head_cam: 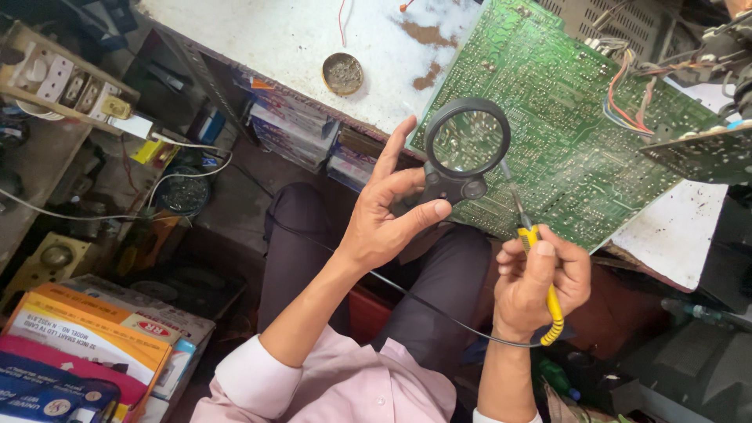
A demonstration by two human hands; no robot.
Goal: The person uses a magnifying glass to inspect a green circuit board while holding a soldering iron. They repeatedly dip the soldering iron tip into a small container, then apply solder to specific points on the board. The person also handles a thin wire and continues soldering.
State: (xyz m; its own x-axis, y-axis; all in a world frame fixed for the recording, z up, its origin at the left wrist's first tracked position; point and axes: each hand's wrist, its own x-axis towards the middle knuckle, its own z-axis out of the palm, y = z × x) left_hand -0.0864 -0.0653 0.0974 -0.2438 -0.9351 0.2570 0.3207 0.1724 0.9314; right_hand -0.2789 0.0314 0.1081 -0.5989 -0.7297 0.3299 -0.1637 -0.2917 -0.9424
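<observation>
My left hand (385, 215) holds a black round magnifying glass (465, 145) by its handle, with the lens over the near corner of a large green circuit board (564, 117). My right hand (540, 282) grips a yellow-handled soldering iron (539, 262). Its thin metal tip points up to the board just beside the lens. A black cord runs from the iron across my lap. The board lies solder side up on a white, stained workbench (313, 39).
A small round tin (342, 74) sits on the bench. Coloured wires (630, 94) and a second board (701, 153) hang at the right. Stacked boxes (86, 337) lie at lower left, a socket strip (63, 78) at upper left. Under the bench is a shelf of packets (294, 125).
</observation>
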